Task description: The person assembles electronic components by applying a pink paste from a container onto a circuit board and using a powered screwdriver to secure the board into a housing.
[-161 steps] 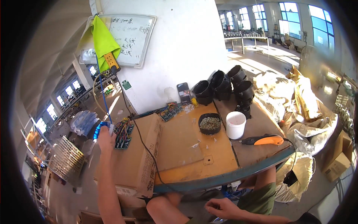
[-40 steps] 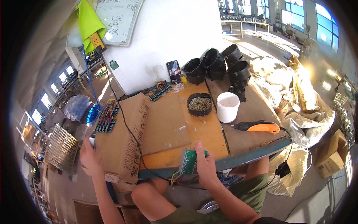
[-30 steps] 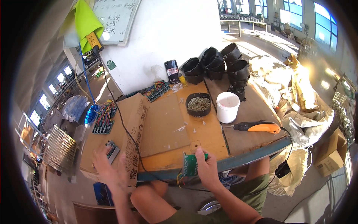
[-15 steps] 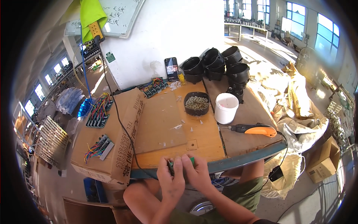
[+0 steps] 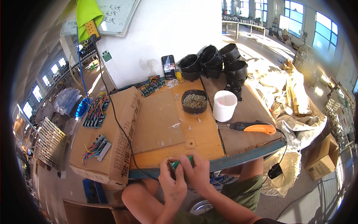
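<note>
Just in front of the table's near edge, my two hands meet around a small green circuit board (image 5: 175, 164). My left hand (image 5: 172, 180) pinches its left side between thumb and fingers. Closed on the board's right side is my right hand (image 5: 196, 171), its thumb lying over the middle. Fingers cover much of the board, so its parts cannot be made out. Beyond the hands, a black bowl (image 5: 194, 111) of small metal screws stands on the wooden table (image 5: 175, 149). An orange and black electric screwdriver (image 5: 253, 127) lies to the right.
Left, a cardboard box (image 5: 84, 149) carries wired circuit boards (image 5: 97, 119). A white tub (image 5: 225, 106), stacked black round housings (image 5: 211, 59) and a propped phone (image 5: 168, 67) stand farther back. A black cable (image 5: 118, 119) crosses the box. Cream sacks (image 5: 291, 130) lie at right.
The board has tilted in my hands, and more of its green face shows between my thumbs. My right thumb has shifted slightly. The whole view has moved a little.
</note>
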Available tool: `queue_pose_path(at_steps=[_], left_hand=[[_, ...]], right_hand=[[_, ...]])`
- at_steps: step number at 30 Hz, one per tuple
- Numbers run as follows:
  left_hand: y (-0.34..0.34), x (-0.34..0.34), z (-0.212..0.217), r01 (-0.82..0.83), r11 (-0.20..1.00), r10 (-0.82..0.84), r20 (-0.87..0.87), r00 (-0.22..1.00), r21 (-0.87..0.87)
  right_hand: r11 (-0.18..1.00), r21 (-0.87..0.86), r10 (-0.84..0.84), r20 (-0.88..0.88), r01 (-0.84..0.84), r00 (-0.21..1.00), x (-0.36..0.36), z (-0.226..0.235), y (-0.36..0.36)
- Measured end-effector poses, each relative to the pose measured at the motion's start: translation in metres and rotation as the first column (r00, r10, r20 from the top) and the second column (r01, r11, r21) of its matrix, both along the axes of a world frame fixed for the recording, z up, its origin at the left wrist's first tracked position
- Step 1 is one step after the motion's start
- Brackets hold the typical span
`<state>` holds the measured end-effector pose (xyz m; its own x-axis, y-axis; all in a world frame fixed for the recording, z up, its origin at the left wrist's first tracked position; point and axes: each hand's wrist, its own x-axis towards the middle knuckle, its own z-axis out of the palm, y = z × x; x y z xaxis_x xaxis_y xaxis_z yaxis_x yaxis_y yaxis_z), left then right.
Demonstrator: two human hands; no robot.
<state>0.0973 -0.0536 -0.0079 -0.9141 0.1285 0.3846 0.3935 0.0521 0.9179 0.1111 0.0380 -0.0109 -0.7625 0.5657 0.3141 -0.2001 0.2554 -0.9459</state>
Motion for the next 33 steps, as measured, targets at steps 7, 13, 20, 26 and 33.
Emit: queue_pose_path(at_steps=[7,13,20,26,33], left_hand=[[-0.002,0.005,0.001,-0.091,0.990,0.093,0.008,0.996,-0.110],[-0.004,0.003,0.006,-0.146,0.970,0.145,-0.023,0.989,-0.195],[-0.016,-0.007,0.006,-0.233,0.950,0.218,-0.090,0.972,-0.208],[-0.021,-0.011,0.005,-0.275,0.934,0.251,-0.128,0.959,-0.228],[-0.024,-0.015,0.014,-0.272,0.947,0.262,-0.078,0.962,-0.173]], right_hand=[[0.999,0.036,-0.018,-0.002,0.018,1.000,-0.004,-0.008,-0.006],[0.999,0.034,-0.024,-0.028,0.025,0.999,-0.010,-0.007,-0.014],[0.999,0.031,0.018,0.031,-0.019,0.999,-0.020,-0.002,-0.026],[0.997,0.080,0.010,0.054,-0.015,0.998,-0.028,-0.008,-0.034],[0.978,0.206,-0.015,-0.075,0.031,0.997,-0.033,0.001,-0.033]])
